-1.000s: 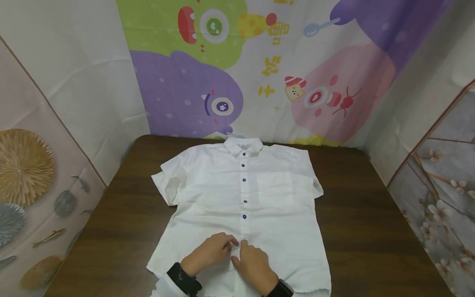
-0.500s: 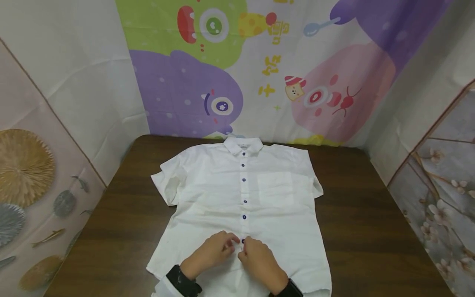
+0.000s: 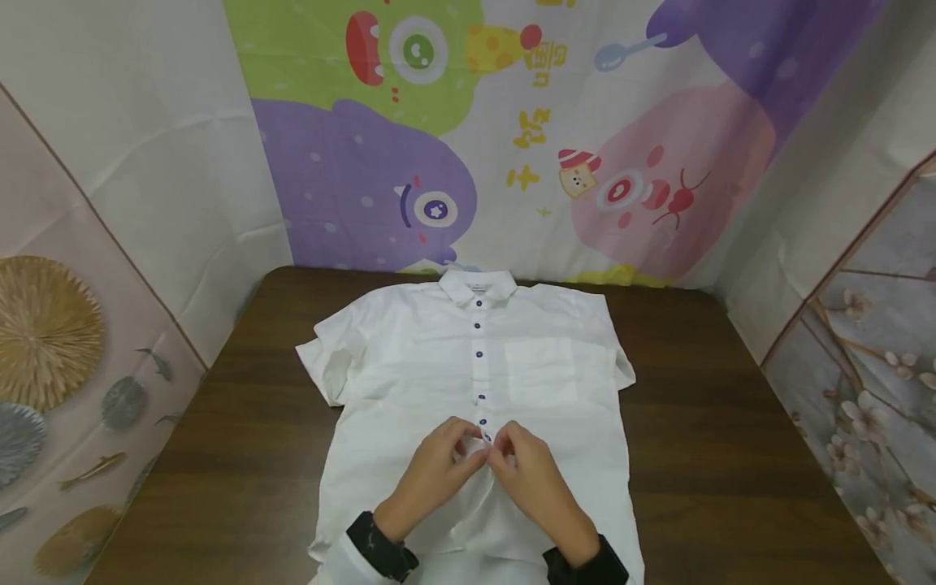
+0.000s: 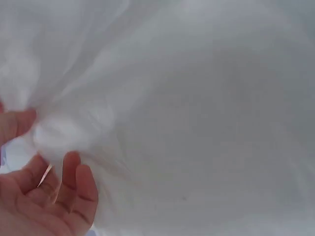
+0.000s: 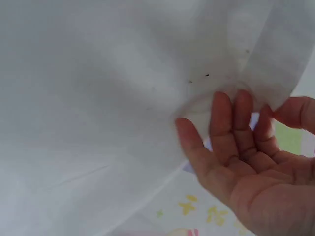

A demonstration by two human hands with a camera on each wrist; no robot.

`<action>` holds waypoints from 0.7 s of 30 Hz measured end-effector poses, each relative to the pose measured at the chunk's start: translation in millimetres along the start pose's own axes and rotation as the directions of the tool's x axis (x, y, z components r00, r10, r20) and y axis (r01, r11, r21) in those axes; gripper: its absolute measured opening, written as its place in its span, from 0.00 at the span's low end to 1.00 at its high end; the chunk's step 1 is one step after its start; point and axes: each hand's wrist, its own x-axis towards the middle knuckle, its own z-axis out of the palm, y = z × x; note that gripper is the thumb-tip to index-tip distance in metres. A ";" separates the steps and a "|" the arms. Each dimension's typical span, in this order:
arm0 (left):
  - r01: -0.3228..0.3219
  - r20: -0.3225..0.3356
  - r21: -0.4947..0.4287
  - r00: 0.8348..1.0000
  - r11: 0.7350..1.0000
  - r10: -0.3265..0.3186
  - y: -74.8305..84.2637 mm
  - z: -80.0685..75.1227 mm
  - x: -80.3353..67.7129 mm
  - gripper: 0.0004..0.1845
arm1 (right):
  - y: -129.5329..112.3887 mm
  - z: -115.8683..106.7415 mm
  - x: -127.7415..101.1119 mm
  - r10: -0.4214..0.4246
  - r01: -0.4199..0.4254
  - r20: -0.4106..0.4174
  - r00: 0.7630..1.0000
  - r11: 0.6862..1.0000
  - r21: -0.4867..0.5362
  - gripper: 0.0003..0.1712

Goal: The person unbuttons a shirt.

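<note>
Nearest us, our left hand (image 3: 437,467) and right hand (image 3: 532,473) meet at the front strip of the white shirt (image 3: 409,366), each grip pinching its cloth beside a blue button (image 3: 486,437). The shirt lies flat on the brown bench (image 3: 717,422), collar (image 3: 477,285) farthest, toward the cartoon backdrop (image 3: 468,122).

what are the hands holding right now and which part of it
Both the left hand and the right hand pinch the white shirt at its front button placket, at the fifth blue button from the collar.
</note>
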 end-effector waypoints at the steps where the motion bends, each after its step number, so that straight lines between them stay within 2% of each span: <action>1: 0.001 -0.013 -0.011 1.000 1.000 -0.001 2.2 0.0 2.1 0.09 | -2.7 -2.5 0.6 0.005 -0.005 -0.024 1.000 1.000 0.011 0.03; 4: -0.003 -0.057 -0.062 0.998 0.998 0.000 8.9 -0.9 9.0 0.08 | -9.1 -10.3 2.3 0.015 -0.010 -0.085 0.996 0.999 0.053 0.02; 7: -0.073 -0.132 -0.149 0.990 0.986 0.053 16.4 -3.1 17.5 0.07 | -12.0 -17.2 4.0 0.007 0.010 -0.152 0.988 0.994 0.109 0.03; 11: -0.171 -0.238 -0.214 0.964 0.962 0.118 28.8 -8.7 31.3 0.07 | -14.9 -26.7 7.1 -0.007 0.051 -0.224 0.975 0.980 0.192 0.03; 14: -0.208 -0.294 -0.216 0.946 0.954 0.140 38.7 -13.5 41.0 0.06 | -16.6 -31.6 10.6 -0.001 0.065 -0.270 0.963 0.971 0.229 0.03; 17: -0.236 -0.320 -0.189 0.933 0.953 0.168 47.5 -18.8 48.2 0.06 | -18.2 -32.7 14.5 0.000 0.082 -0.318 0.948 0.966 0.244 0.10; 19: -0.253 -0.332 -0.152 0.924 0.955 0.191 52.8 -22.6 51.0 0.06 | -20.0 -31.8 16.8 -0.031 0.119 -0.367 0.930 0.969 0.219 0.15; 21: -0.263 -0.336 -0.102 0.917 0.959 0.216 57.5 -26.5 51.8 0.07 | -21.8 -30.4 18.9 -0.087 0.174 -0.425 0.901 0.970 0.171 0.17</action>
